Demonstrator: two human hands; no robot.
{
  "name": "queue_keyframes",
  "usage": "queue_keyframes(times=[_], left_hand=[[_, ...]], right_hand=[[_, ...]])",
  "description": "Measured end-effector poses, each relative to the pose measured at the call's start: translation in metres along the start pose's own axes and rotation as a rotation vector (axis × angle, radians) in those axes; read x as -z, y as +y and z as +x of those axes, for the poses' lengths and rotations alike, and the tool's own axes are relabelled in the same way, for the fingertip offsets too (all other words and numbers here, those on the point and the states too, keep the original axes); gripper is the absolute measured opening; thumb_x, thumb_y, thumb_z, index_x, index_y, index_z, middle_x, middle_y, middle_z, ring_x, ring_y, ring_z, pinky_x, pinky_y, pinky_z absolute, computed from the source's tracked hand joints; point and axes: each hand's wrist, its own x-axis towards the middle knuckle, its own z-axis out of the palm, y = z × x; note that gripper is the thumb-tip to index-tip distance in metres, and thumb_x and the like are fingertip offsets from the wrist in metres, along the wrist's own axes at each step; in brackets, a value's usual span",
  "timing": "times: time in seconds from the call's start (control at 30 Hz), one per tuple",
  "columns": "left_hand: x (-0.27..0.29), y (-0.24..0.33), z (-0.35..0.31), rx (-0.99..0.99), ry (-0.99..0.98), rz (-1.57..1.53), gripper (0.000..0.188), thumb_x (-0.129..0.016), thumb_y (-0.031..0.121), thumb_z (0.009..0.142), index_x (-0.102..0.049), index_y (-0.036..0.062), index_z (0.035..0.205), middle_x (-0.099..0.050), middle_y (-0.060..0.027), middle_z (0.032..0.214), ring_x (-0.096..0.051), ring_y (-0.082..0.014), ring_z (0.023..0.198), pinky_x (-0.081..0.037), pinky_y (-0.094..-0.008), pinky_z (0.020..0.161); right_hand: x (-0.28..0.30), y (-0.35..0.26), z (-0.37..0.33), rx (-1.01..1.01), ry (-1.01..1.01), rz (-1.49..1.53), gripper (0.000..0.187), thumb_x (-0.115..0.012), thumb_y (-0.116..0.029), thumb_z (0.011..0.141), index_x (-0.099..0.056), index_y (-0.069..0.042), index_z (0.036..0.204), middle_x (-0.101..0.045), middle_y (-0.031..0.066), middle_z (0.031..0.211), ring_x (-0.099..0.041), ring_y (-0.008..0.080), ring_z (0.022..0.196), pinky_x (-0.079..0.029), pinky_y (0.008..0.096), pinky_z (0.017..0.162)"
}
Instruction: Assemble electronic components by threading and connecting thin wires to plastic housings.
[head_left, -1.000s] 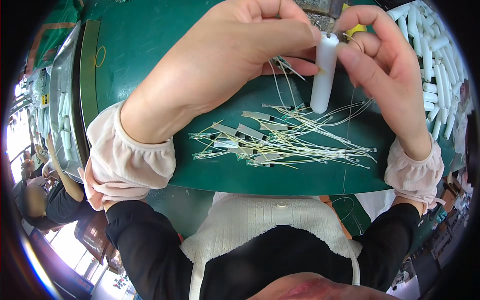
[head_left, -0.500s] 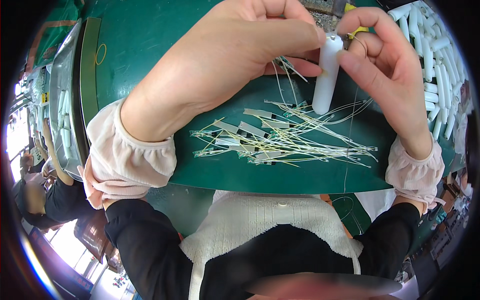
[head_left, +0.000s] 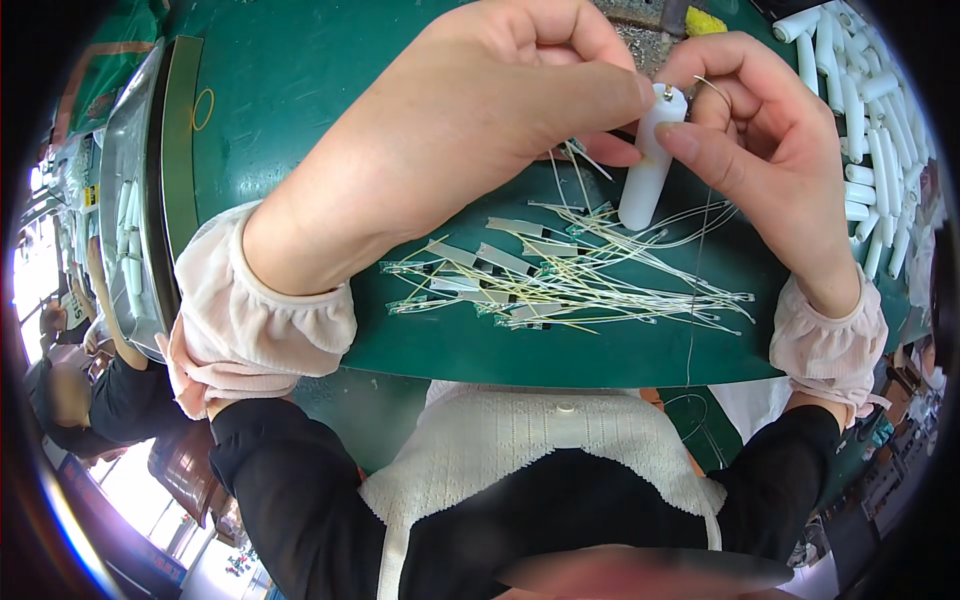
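Note:
Between my hands a white cylindrical battery cell (head_left: pixel 645 182) stands slightly tilted, a small metal piece (head_left: pixel 667 93) at its upper end. My left hand (head_left: pixel 560 80) has its thumb at that end and a finger against the cell's side. My right hand (head_left: pixel 765 140) pinches the cell from the right, thumb on its side. A thin curved wire (head_left: pixel 712 86) rises by my right fingers. Under my left fingers hangs a small green board with white wires (head_left: pixel 572 150), partly hidden. Below lies a pile of wired circuit boards with metal strips (head_left: pixel 530 270).
Many white cells (head_left: pixel 880 140) are heaped at the right. A dark metal fixture (head_left: pixel 645 45) and a yellow sponge (head_left: pixel 705 22) sit at the far edge. A tray (head_left: pixel 135 200) with white cells is at the left, beside a rubber band (head_left: pixel 203 110). A person (head_left: pixel 110 390) works beyond.
The cell's upper end has come slightly nearer to me, and the cell leans a little more. My right hand has shifted down with it. The pile stays put.

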Motion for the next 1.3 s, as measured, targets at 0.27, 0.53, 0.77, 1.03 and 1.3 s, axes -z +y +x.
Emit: queue_keyframes(times=[0.27, 0.53, 0.77, 1.03, 1.3], left_hand=[[-0.011, 0.011, -0.017, -0.191, 0.079, 0.478, 0.010, -0.062, 0.003, 0.088, -0.058, 0.0000, 0.096, -0.062, -0.0039, 0.089, -0.061, -0.0114, 0.083, -0.051, -0.0226, 0.075], [-0.019, 0.027, -0.033, -0.681, 0.089, 1.610, 0.013, -0.068, 0.004, 0.078, -0.060, 0.0024, 0.087, -0.059, -0.0072, 0.085, -0.060, -0.0226, 0.080, -0.049, -0.0317, 0.068], [0.004, -0.006, -0.004, -0.685, 0.118, 1.559, 0.016, -0.070, 0.004, 0.071, -0.062, 0.0041, 0.084, -0.057, -0.0091, 0.084, -0.054, -0.0280, 0.084, -0.044, -0.0365, 0.071], [0.002, 0.010, -0.003, -0.494, 0.118, 1.246, 0.009, -0.067, 0.002, 0.080, -0.061, 0.0011, 0.087, -0.065, -0.0043, 0.078, -0.063, -0.0136, 0.077, -0.049, -0.0274, 0.069], [-0.004, 0.019, 0.006, 0.050, 0.082, 0.370, 0.011, -0.064, 0.004, 0.089, -0.062, -0.0009, 0.099, -0.064, -0.0005, 0.093, -0.058, -0.0044, 0.084, -0.047, -0.0175, 0.074]], right_hand=[[-0.003, -0.005, 0.000, -0.008, 0.006, -0.011, 0.027, -0.067, -0.002, 0.085, -0.056, -0.001, 0.109, -0.043, -0.0082, 0.067, -0.036, -0.0010, 0.060, -0.029, 0.0147, 0.056], [-0.003, -0.003, 0.001, 0.013, 0.017, -0.025, 0.026, -0.066, -0.001, 0.085, -0.057, -0.001, 0.109, -0.041, -0.0084, 0.065, -0.035, -0.0009, 0.059, -0.028, 0.0153, 0.055], [-0.002, -0.003, -0.001, -0.024, 0.017, -0.008, 0.025, -0.066, -0.001, 0.085, -0.057, -0.001, 0.109, -0.041, -0.0089, 0.066, -0.034, -0.0014, 0.059, -0.025, 0.0154, 0.054], [-0.001, -0.002, -0.003, -0.049, 0.046, -0.033, 0.025, -0.066, 0.000, 0.085, -0.057, -0.002, 0.108, -0.042, -0.0089, 0.066, -0.035, -0.0017, 0.059, -0.027, 0.0151, 0.054], [-0.001, 0.002, -0.003, 0.002, 0.079, -0.069, 0.026, -0.067, 0.000, 0.084, -0.058, -0.002, 0.108, -0.043, -0.0087, 0.066, -0.035, -0.0012, 0.059, -0.026, 0.0147, 0.053]])
